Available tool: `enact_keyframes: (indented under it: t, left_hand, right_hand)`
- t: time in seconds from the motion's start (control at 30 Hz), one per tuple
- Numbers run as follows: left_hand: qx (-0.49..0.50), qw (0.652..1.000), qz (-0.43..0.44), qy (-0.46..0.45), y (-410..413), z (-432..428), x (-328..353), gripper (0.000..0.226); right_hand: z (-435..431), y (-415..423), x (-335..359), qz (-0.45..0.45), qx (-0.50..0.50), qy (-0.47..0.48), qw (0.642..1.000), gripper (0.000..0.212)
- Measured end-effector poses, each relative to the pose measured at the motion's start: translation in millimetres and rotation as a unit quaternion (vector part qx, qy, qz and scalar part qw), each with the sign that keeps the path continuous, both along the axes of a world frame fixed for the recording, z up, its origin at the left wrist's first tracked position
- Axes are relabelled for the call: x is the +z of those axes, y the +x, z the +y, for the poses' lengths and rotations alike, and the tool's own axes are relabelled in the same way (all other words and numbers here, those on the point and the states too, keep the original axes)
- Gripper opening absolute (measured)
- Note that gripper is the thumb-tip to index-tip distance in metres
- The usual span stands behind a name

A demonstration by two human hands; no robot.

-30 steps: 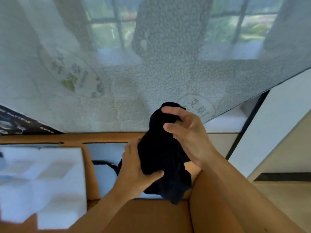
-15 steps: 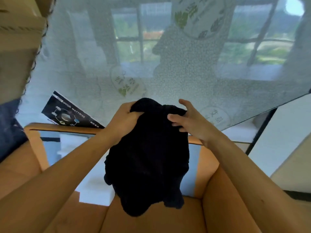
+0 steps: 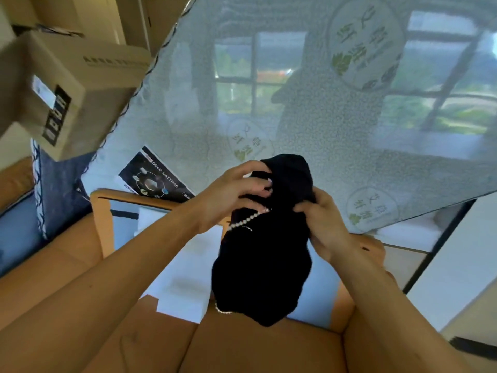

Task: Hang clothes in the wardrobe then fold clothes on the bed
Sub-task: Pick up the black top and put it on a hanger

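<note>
A black knitted garment [image 3: 262, 270] with a row of white pearl-like beads hangs bunched in front of me at the centre of the head view. My left hand [image 3: 234, 193] grips its upper left part, fingers curled over the fabric. On the right side of its top, my right hand [image 3: 321, 223] pinches it. The lower end dangles free above the tan leather seat [image 3: 242, 345]. No hanger or wardrobe is visible.
A mattress wrapped in shiny plastic [image 3: 309, 103] fills the back, with a black leaflet [image 3: 154, 179] on it. A cardboard box [image 3: 61, 87] sits at upper left. White foam blocks [image 3: 185, 273] lie beyond the tan frame [image 3: 103, 219]. Blue patterned fabric [image 3: 53, 189] is at left.
The view has tilted up and left, bringing the cardboard box in. Both hands lifted the black garment and shifted their grip at its top; the bead row now shows.
</note>
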State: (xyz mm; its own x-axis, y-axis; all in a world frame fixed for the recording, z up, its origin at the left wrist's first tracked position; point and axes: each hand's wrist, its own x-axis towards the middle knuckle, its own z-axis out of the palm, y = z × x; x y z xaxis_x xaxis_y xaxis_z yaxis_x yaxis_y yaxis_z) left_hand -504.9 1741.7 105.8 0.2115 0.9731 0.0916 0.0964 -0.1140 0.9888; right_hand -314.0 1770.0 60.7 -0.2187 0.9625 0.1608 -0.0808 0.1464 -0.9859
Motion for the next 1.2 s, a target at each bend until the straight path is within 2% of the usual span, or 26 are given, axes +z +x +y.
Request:
enact_keyframes:
  t: [0.07,0.13,0.2,0.27,0.3,0.37,0.47,0.57,0.6,0.67,0.73,0.83,0.87,0.93,0.97,1.03,1.1,1.13,1.2]
  left_hand:
    - [-0.008,0.992,0.110,0.058,-15,-8,-13,0.052]
    - [-0.046,0.979,0.179,0.088,-21,-17,-33,0.082]
    - [-0.078,0.969,0.203,0.116,-18,-27,-50,0.109]
    - [-0.077,0.963,0.201,0.159,-10,-32,-63,0.121]
    - [-0.064,0.963,0.191,0.179,-5,-33,-67,0.120]
    - [-0.016,0.965,0.156,0.209,3,-33,-71,0.108]
    - [0.039,0.967,0.099,0.231,8,-31,-67,0.072]
    - [0.088,0.951,0.116,0.272,14,-30,-49,0.026]
    - [0.112,0.945,0.115,0.285,15,-29,-41,0.017]
    - [0.162,0.945,0.092,0.270,19,-28,-23,0.020]
    - [0.187,0.963,0.041,0.189,22,-27,-3,0.026]
    - [0.183,0.981,-0.023,0.053,27,-29,15,0.026]
    - [0.193,0.980,-0.046,0.024,29,-29,19,0.025]
    - [0.215,0.972,-0.095,-0.020,34,-27,23,0.023]
    - [0.222,0.967,-0.120,-0.037,36,-27,24,0.021]
    - [0.216,0.958,-0.177,-0.064,42,-28,27,0.013]
    - [0.204,0.951,-0.217,-0.080,45,-28,28,0.019]
    - [0.196,0.951,-0.224,-0.078,46,-30,30,0.017]
    - [0.188,0.954,-0.225,-0.065,44,-31,32,0.015]
  right_hand:
    - [1,0,12,0.061,-0.012,-0.022,0.998,0.045]
    - [3,-3,22,0.085,-0.020,-0.033,0.996,0.038]
    - [6,-6,27,0.078,-0.047,-0.048,0.995,0.027]
    - [3,-6,30,0.097,-0.064,-0.087,0.989,0.020]
    - [1,-7,31,0.127,-0.051,-0.126,0.983,0.020]
    - [-7,-4,33,0.159,-0.008,-0.185,0.970,0.035]
    - [-11,4,36,0.155,0.012,-0.180,0.971,0.019]
    - [-7,12,37,0.086,-0.029,-0.165,0.982,0.022]
    - [-6,15,34,0.055,-0.032,-0.159,0.985,0.021]
    - [-3,21,28,-0.007,-0.029,-0.161,0.987,0.023]
    - [-2,26,22,-0.095,-0.014,-0.141,0.985,0.024]
    - [-6,26,16,-0.236,-0.013,-0.046,0.971,0.016]
    - [-10,24,16,-0.249,-0.037,-0.008,0.968,0.020]
    - [-22,19,20,-0.218,-0.069,0.064,0.971,0.023]
    - [-29,16,22,-0.195,-0.041,0.077,0.977,0.026]
    - [-44,8,25,-0.181,0.064,0.063,0.979,0.045]
    - [-55,1,22,-0.189,0.144,0.051,0.970,0.050]
    - [-56,-3,18,-0.196,0.159,0.060,0.966,0.049]
    - [-54,-9,11,-0.197,0.128,0.069,0.970,0.046]
